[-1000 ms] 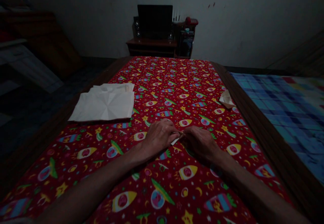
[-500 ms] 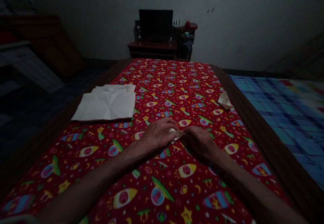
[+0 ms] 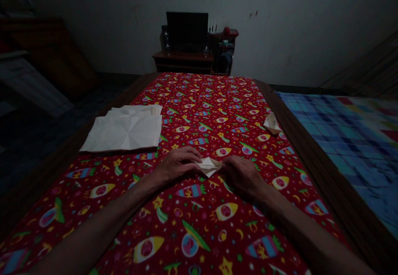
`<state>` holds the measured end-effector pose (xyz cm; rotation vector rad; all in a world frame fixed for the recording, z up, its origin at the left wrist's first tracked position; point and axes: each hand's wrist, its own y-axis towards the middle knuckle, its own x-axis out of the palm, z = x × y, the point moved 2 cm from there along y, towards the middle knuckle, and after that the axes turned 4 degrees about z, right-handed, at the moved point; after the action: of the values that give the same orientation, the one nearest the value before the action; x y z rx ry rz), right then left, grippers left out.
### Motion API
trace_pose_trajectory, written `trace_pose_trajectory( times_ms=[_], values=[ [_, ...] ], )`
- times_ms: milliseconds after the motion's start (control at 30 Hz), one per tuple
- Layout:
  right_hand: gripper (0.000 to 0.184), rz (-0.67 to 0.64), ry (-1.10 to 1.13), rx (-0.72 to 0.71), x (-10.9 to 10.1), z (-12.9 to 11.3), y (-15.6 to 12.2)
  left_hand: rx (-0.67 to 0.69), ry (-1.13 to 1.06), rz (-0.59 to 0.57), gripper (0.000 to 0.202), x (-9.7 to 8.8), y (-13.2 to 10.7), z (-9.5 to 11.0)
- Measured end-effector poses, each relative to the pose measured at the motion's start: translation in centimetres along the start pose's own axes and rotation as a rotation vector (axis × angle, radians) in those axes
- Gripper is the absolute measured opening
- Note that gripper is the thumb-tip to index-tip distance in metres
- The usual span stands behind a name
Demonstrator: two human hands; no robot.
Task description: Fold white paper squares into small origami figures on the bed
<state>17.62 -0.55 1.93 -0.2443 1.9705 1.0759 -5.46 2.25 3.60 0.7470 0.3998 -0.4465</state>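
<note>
A small folded white paper piece point(image 3: 209, 166) lies on the red patterned cloth point(image 3: 199, 208) in front of me. My left hand point(image 3: 177, 164) pinches its left end with curled fingers. My right hand point(image 3: 242, 174) grips its right end, fingers closed on the paper. Both forearms rest on the cloth. Further left lies a stack of creased white paper sheets point(image 3: 124, 131).
A finished folded paper shape point(image 3: 271, 123) sits near the cloth's right edge. A dark wooden frame point(image 3: 304, 142) borders the cloth, with a blue checked mattress point(image 3: 351, 142) to the right. A low cabinet with a dark screen point(image 3: 187, 30) stands against the far wall.
My hands have drawn slightly apart, so the folded paper between them now shows more. The view has shifted a little left.
</note>
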Motion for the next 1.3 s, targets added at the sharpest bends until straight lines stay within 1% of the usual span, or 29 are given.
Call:
trace_pose_trajectory(
  times_ms=[167,267,400,500,567,667,700,733,767,833,900,967,1133,1200,1300],
  values=[
    [0.007,-0.006,0.045,0.031,-0.3,-0.1,0.1,-0.006,0.024,0.044,0.011,-0.1,-0.2,0.1],
    [0.006,-0.023,0.057,0.053,-0.3,-0.1,0.2,0.03,0.051,0.031,0.012,0.0,-0.2,0.5],
    [0.009,-0.039,0.074,0.104,-0.5,-0.3,0.3,0.03,0.078,0.024,0.011,-0.1,-0.3,0.4],
    [0.008,-0.05,0.099,0.092,-0.8,-0.6,0.5,0.048,0.06,0.005,0.009,0.1,-0.4,0.3],
    [0.009,-0.006,0.06,0.065,-1.1,-1.0,0.7,0.059,0.053,-0.014,0.008,0.2,-0.4,0.3],
    [0.015,0.125,-0.053,-0.003,-1.5,-1.9,1.5,0.069,0.065,-0.022,0.009,0.4,-0.4,0.4],
    [0.015,0.132,-0.079,-0.037,-1.4,-2.3,1.9,0.072,0.071,-0.022,0.009,0.5,-0.4,0.4],
    [0.014,0.107,-0.098,-0.073,-1.3,-2.7,2.3,0.075,0.077,-0.023,0.009,0.5,-0.4,0.4],
    [0.012,0.052,-0.11,-0.105,-1.1,-3.0,2.7,0.076,0.083,-0.025,0.009,0.5,-0.4,0.4],
    [0.011,-0.095,-0.127,-0.131,-0.5,-3.4,3.4,0.073,0.095,-0.027,0.01,0.5,-0.5,0.4],
    [0.012,-0.21,-0.147,-0.106,0.0,-3.4,3.8,0.062,0.106,-0.026,0.011,0.5,-0.6,0.3],
    [0.009,-0.271,-0.167,-0.049,0.2,-3.1,3.9,0.049,0.11,-0.027,0.013,0.5,-0.6,0.2],
    [0.006,-0.307,-0.135,0.12,0.2,-2.4,3.6,0.061,0.101,-0.015,0.012,0.5,-0.5,0.3],
    [0.007,-0.311,-0.106,0.134,0.1,-2.4,3.6,0.062,0.099,-0.001,0.011,0.4,-0.4,0.4],
    [0.01,-0.31,-0.126,0.098,0.1,-2.6,3.8,0.063,0.092,-0.009,0.011,0.4,-0.4,0.4]
  ],
)
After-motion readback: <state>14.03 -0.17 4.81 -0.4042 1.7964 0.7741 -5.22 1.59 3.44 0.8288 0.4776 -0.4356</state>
